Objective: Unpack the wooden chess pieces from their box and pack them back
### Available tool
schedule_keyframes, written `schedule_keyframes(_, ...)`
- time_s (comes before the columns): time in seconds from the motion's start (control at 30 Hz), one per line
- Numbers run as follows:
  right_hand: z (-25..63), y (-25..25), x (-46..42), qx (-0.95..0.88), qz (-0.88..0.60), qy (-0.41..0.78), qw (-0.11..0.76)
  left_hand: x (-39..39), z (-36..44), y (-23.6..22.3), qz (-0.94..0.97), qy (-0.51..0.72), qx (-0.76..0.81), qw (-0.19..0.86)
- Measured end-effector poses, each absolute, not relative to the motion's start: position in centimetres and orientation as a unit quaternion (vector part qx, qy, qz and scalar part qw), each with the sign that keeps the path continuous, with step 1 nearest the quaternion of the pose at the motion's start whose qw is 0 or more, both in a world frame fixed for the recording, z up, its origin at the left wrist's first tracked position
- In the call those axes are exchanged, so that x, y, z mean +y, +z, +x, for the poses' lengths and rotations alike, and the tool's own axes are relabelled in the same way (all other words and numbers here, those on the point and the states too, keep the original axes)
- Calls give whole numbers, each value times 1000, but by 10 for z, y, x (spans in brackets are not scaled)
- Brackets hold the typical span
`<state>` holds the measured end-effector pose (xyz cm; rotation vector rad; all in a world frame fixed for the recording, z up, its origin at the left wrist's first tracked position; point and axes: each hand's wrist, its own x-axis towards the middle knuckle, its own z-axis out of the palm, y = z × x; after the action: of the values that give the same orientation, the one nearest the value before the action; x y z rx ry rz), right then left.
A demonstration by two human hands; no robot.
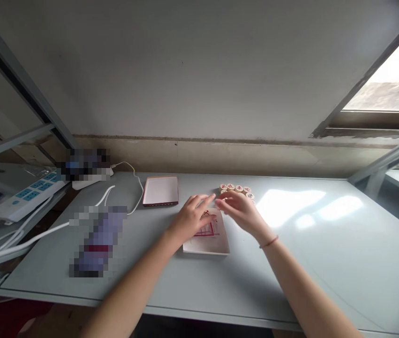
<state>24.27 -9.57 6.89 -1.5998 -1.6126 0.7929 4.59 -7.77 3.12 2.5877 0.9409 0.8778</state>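
Observation:
A shallow white box (206, 246) with red line markings and a red character inside lies open in the middle of the desk. My left hand (195, 217) is over the box's left side, fingers stretched out and apart, with nothing visible in them. Past the box's far right corner, my right hand (239, 211) has its fingers bent in towards the thumb. Whether a piece is between those fingertips is hidden. Just beyond that hand, several round wooden Chinese chess pieces (239, 188) with red or dark characters stand grouped, partly covered by it.
The box lid (160, 190) lies inner side up at the back left. A pixelated purple item (102, 239) is on the left of the desk (290, 281). White cables and a power strip (30, 195) run along the left edge. A wall rises behind.

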Motion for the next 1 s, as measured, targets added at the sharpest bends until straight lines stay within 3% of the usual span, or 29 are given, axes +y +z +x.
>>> schedule_keyframes(0.2, 219, 47, -115, -616, -502, 453, 404, -86, 47, 37, 876, 346, 293, 162)
schedule_keyframes(0.57, 241, 56, -107, -502, -552, 445, 496, -84, 43, 35, 856, 335, 327, 219)
schedule_keyframes(0.7, 240, 55, -106, -477, -551, 463, 504, -84, 52, 31, 905, 269, 292, 150)
schedule_keyframes(0.87, 240, 55, -109, -549, -565, 409, 461, -80, 60, 29, 932, 199, 296, 53)
schedule_keyframes(1.0, 241, 55, -115, -668, -568, 318, 360, -79, 53, 32, 922, 211, 324, 26)
